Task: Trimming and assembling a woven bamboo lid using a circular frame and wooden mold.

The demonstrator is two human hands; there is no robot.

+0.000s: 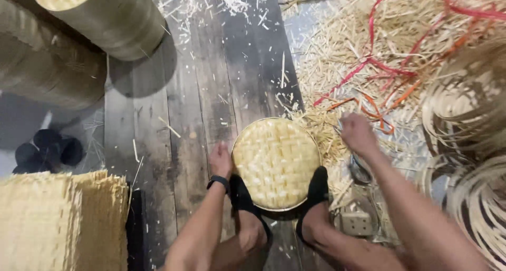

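A: Head view, looking straight down on a floor of dark, worn wooden planks (211, 81), littered with pale splinters. Largest, at top left: tall drums of stacked woven rounds (105, 18), smooth-sided, leaning into the frame.

B: And filling the upper right?

A: A deep heap of straw-coloured bamboo shavings (337, 44), dry and bristly, crossed by red and orange strips (369, 65). Along the right edge, springy coils of thin split strips (474, 144). At bottom left, a square stack of flat woven mats (52, 218), kept close, seemingly for easy reach.

B: Then the round thing in the middle?

A: A round woven tray (275, 163), pale yellow, with a chequered plait and a thin dark hoop at the rim. Lying flat on the planks, clamped between two feet in black socks (316, 189), probably to stop sliding and turning.

B: Hands?

A: Left hand (220, 157), black band at the wrist, pressed against the tray's left rim, as if steadying. Fingers tucked out of sight, so impossible to tell whether gripping or only leaning. Right hand (358, 134) apart from the tray, over the shavings just beside, fingers curled loosely. Holding something or nothing: cannot tell.
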